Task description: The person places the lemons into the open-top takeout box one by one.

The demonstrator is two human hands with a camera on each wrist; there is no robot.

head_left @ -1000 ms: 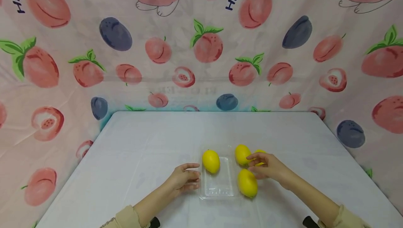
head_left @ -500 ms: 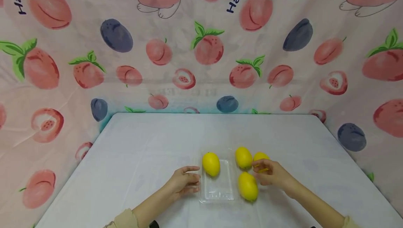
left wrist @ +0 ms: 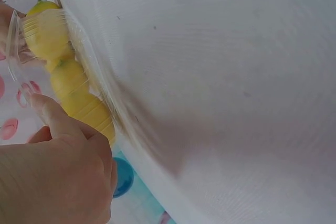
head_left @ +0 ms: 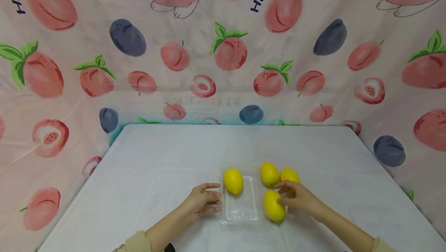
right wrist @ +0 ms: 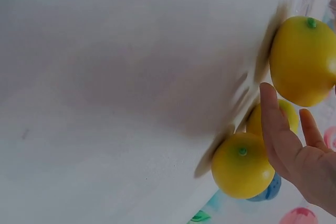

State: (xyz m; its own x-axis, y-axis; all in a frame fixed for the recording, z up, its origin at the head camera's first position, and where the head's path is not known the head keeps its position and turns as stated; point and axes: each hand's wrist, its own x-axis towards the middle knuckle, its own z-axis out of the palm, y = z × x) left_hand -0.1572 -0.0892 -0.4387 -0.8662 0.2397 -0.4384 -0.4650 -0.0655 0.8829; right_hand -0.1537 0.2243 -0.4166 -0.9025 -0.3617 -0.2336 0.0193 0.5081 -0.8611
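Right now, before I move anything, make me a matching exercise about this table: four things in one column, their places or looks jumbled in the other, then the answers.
Things:
1. Left hand
2. Right hand
3. Box
4. Wall cloth

Places or looks:
A. Pink, printed with peaches
B. Fingers close by the lemons outside the box
C. Clear, with one lemon inside
D. Fingers at the box's edge, on the side away from the other hand

Right pairs: 1-D, 2-B, 3-C, 4-A.
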